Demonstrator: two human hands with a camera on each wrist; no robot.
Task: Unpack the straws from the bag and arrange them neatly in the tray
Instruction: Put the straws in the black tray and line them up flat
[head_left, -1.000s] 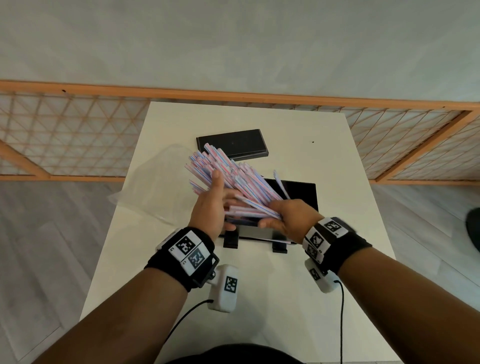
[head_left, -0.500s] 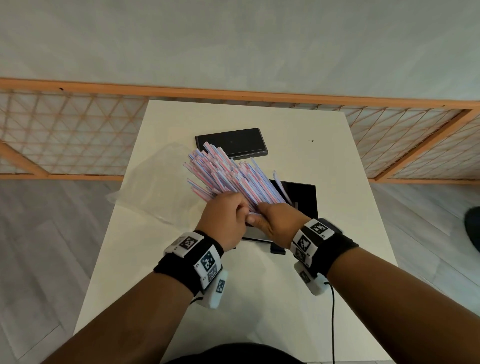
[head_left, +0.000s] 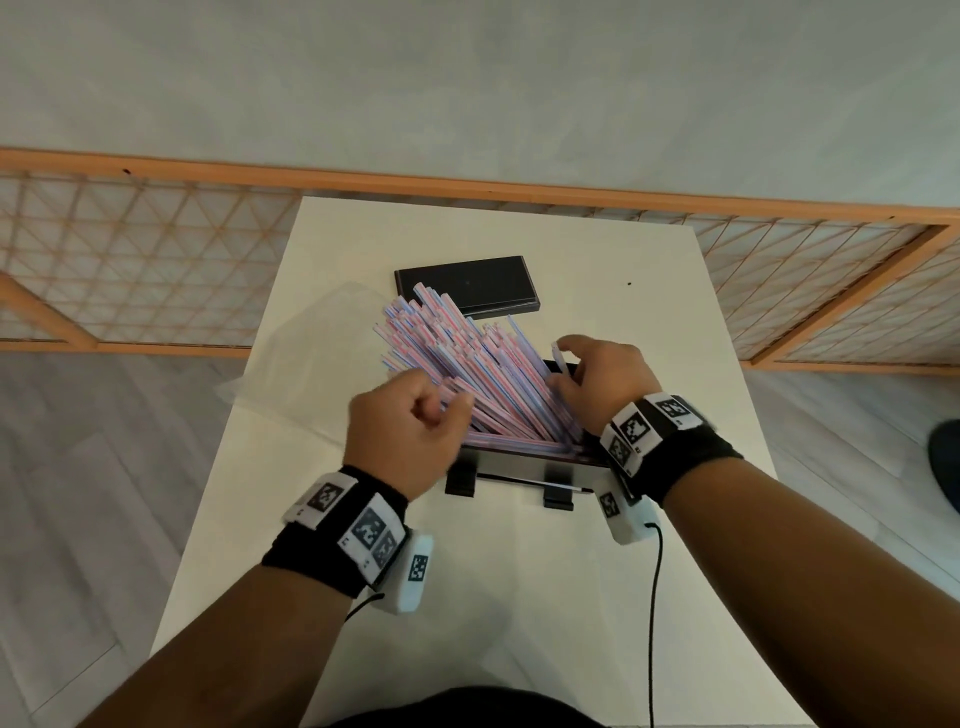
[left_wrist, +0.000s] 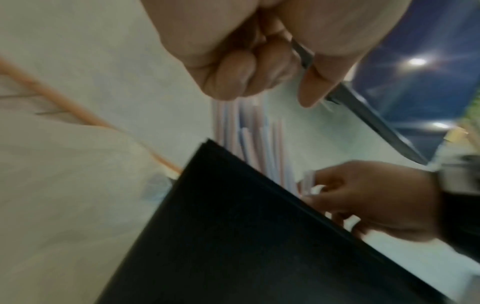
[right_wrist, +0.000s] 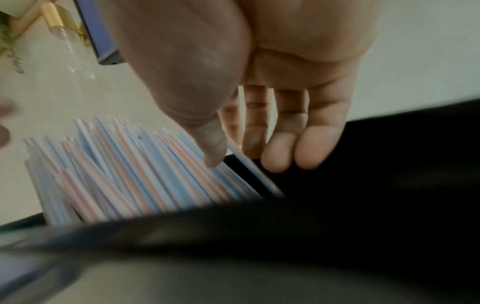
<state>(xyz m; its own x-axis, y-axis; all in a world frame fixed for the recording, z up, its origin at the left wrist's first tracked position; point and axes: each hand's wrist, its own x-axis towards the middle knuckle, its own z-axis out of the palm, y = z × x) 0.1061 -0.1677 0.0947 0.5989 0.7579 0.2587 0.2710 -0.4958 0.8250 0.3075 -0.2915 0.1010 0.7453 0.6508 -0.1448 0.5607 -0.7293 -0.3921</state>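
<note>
Several pink, blue and white straws (head_left: 457, 364) stand in the black tray (head_left: 519, 464), fanned out and leaning to the far left. My left hand (head_left: 415, 415) is curled at the bundle's left side and pinches a single straw (left_wrist: 369, 115) between thumb and fingers. My right hand (head_left: 597, 379) is at the bundle's right side; its fingers (right_wrist: 280, 152) are fairly straight and its thumb rests on the straws (right_wrist: 135, 170). One loose straw (head_left: 558, 358) sticks up by the right index finger. The clear bag (head_left: 311, 364) lies flat to the left.
A flat black lid or box (head_left: 467, 283) lies behind the straws on the white table (head_left: 519, 597). Behind and beside the table runs an orange lattice fence (head_left: 156, 260). One stray straw lies under the tray's front edge (head_left: 519, 480).
Both hands held the bundle together above the tray; now the bundle stands in the tray, and the hands have parted to its left and right sides.
</note>
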